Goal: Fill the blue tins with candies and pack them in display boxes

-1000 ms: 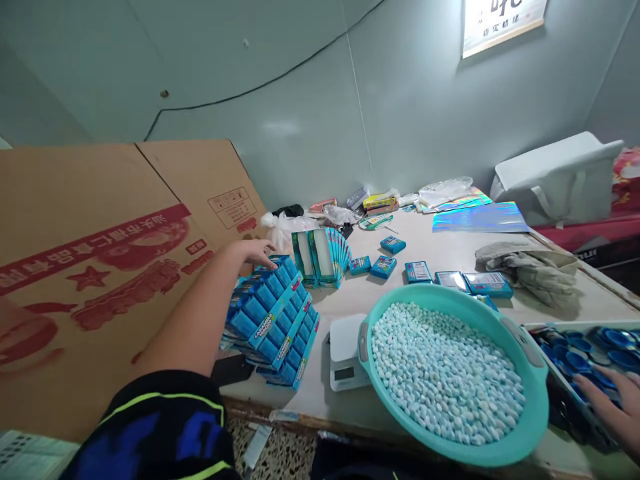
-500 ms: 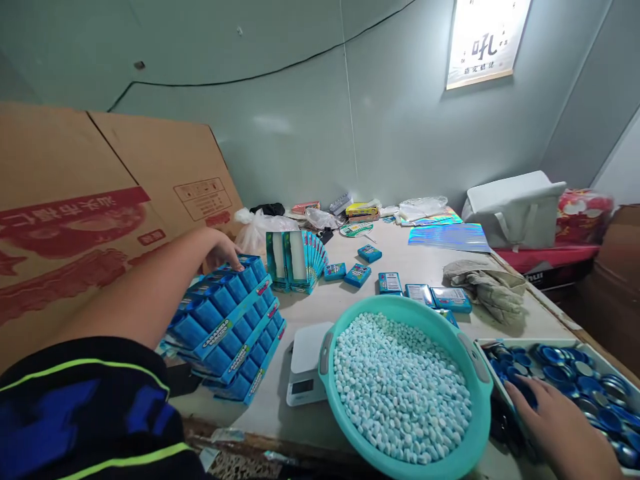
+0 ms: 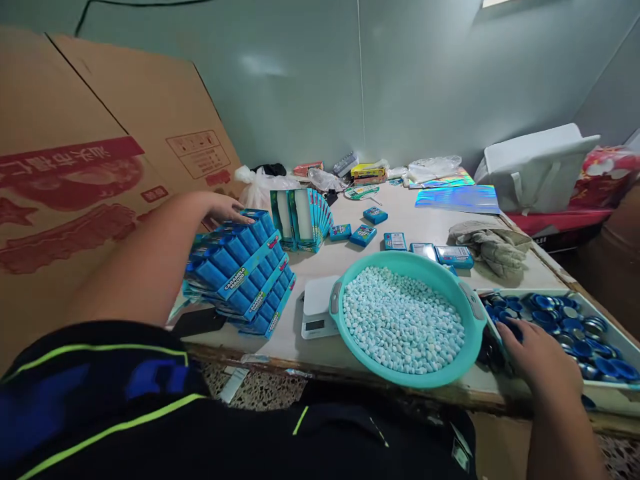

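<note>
My left hand [image 3: 226, 208] lies on the top back edge of a leaning stack of display trays [image 3: 245, 267] filled with blue packs. Its fingers reach out over the packs, and the fingertips are partly hidden. At the right, my right hand [image 3: 543, 353] is at the near left corner of a white tray [image 3: 620, 387] of round blue and silver lids [image 3: 565, 320]. A dark blue lid [image 3: 513, 329] shows between its thumb and fingers. Between the hands stands a turquoise basin [image 3: 400, 381] of small pale blue candies [image 3: 405, 320].
A white scale [image 3: 317, 307] sits left of the basin, partly behind it. Folded cartons [image 3: 303, 220] stand behind the stack, near loose blue boxes [image 3: 363, 235]. A grey cloth [image 3: 493, 250] lies at right. A large cardboard box [image 3: 115, 153] rises at left.
The view has tilted downward, so the table appears higher and my lap shows. My left hand stays on the stack and my right hand stays at the lid tray.
</note>
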Available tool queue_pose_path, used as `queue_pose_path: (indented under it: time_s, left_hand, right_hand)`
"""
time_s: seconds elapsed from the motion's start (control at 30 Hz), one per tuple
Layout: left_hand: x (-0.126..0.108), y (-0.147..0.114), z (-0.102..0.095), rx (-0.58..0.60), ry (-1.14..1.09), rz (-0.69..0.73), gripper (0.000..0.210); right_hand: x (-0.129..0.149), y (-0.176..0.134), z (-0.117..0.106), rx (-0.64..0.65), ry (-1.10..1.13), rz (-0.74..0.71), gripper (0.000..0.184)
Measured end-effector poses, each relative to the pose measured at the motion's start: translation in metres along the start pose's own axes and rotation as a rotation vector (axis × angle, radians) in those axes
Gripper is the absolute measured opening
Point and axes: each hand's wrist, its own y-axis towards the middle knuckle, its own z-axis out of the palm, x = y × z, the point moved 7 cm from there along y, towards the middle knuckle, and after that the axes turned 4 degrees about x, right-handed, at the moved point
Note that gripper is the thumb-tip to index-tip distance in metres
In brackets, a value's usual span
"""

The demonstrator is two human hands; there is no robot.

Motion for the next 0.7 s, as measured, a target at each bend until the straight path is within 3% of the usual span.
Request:
queue_pose_path:
  time_s: [0.07, 0.13, 0.17, 0.27, 0.37, 0.43, 0.53, 0.63, 0.7]
  left_hand:
    - [0.010, -0.023, 0.005, 0.062, 0.037, -0.090, 0.110]
    - [0.027, -0.059, 0.010, 0.051, 0.033, -0.157, 0.109]
    - [0.036, -0.080, 0.011, -0.014, -0.027, -0.155, 0.103]
    - [0.059, -0.144, 0.024, -0.237, -0.361, 0.050, 0.089]
    - [0.092, -0.194, 0.047, -0.530, -0.496, -0.007, 0.107]
    - [0.097, -0.205, 0.074, -0.572, -0.524, -0.054, 0.118]
    - [0.085, -0.197, 0.113, -0.529, -0.550, -0.101, 0.116]
    - [0.079, -0.190, 0.134, -0.580, -0.347, -0.225, 0.124]
    - [0.083, -0.187, 0.143, -0.592, -0.272, -0.232, 0.128]
  right_hand:
    - [0.003, -0.002, -0.002, 0.016, -0.004, 0.022, 0.080]
    - [0.004, -0.002, -0.003, 0.013, -0.005, 0.036, 0.078]
    - [0.004, -0.002, -0.003, 0.010, -0.004, 0.036, 0.078]
    - [0.002, 0.001, -0.001, 0.032, -0.003, 0.030, 0.079]
    - [-0.002, 0.003, 0.000, 0.072, 0.009, 0.045, 0.081]
    - [-0.002, 0.003, -0.001, 0.086, 0.027, 0.039, 0.081]
    - [0.000, 0.000, -0.004, 0.104, 0.027, 0.037, 0.082]
    - [0.002, -0.004, -0.007, 0.119, 0.003, 0.080, 0.085]
    - [0.005, -0.007, -0.010, 0.129, -0.001, 0.098, 0.085]
